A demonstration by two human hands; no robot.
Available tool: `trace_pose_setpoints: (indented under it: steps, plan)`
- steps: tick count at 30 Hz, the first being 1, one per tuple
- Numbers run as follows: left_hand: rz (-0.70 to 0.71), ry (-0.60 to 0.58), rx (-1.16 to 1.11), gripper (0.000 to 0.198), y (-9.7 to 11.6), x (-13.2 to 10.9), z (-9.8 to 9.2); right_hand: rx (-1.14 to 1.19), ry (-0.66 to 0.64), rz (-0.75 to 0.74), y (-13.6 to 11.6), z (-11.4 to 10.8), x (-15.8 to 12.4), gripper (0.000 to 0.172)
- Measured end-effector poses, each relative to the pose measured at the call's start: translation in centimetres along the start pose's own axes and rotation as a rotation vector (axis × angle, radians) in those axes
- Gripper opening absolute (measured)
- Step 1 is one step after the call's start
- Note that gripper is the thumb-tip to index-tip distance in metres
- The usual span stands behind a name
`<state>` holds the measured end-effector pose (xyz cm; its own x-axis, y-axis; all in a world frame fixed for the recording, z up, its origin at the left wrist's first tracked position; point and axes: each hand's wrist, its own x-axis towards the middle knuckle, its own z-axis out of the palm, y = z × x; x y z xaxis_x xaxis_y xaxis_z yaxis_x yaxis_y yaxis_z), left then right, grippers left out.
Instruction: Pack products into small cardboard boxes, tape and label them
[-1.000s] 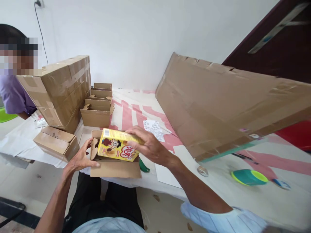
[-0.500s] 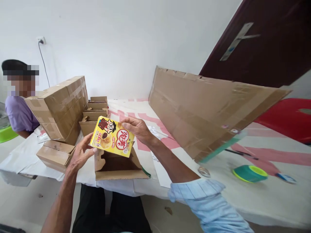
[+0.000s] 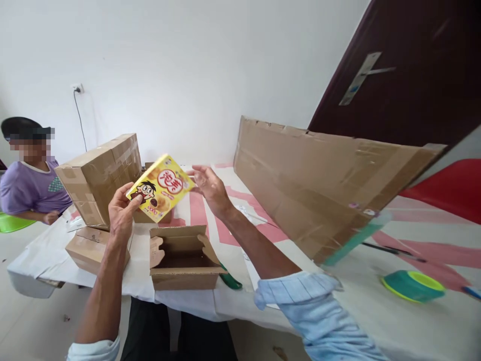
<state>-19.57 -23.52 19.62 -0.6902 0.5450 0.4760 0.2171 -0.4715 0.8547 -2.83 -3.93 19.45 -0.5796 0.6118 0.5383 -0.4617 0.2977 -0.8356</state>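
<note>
A yellow snack box (image 3: 161, 188) with a cartoon face is held up in the air, tilted, its printed front towards me. Its lower left corner is gripped by my left hand (image 3: 124, 208), thumb across the front. My right hand (image 3: 210, 188) has its fingertips closed at the box's right corner; part of the fingers is hidden or blurred there. Below them, an open brown carton (image 3: 184, 281) sits at the table's near edge, flaps up, its dark inside showing nothing I can make out. A green-handled tool (image 3: 230, 278) lies just right of the carton.
Left are a closed small carton (image 3: 93, 245) and a taped stack of cartons (image 3: 99, 175). A large cardboard panel (image 3: 319, 185) stands on the right, with a green and yellow tape roll (image 3: 412, 287) nearby. A person (image 3: 28, 183) sits at far left.
Both hands have lifted the snack box and turned it, so the cartoon face went from upper left to lower left. The open carton's mouth is now uncovered. My view has shifted slightly.
</note>
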Motion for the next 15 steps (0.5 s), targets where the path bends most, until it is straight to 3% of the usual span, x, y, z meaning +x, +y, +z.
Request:
trace_pose_setpoints:
  steps: [3, 7, 12, 15]
  plan:
    - [-0.02, 0.062, -0.041, 0.076, -1.6, 0.4, 0.7, 0.022, -0.068, 0.119, 2.1, 1.0, -0.5, 0.077]
    - [-0.213, -0.067, 0.086, 0.082, -4.0, 0.3, 1.2, 0.065, -0.132, 0.213, 4.9, 2.8, -0.8, 0.071]
    - [-0.375, -0.162, 0.306, 0.069, -6.0, 1.1, -0.3, -0.021, -0.136, 0.477, 7.4, 2.9, -0.2, 0.065]
    - [-0.448, -0.208, 0.374, 0.059, -7.2, 1.7, -1.3, -0.058, -0.148, 0.56, 8.8, 2.4, 0.1, 0.066]
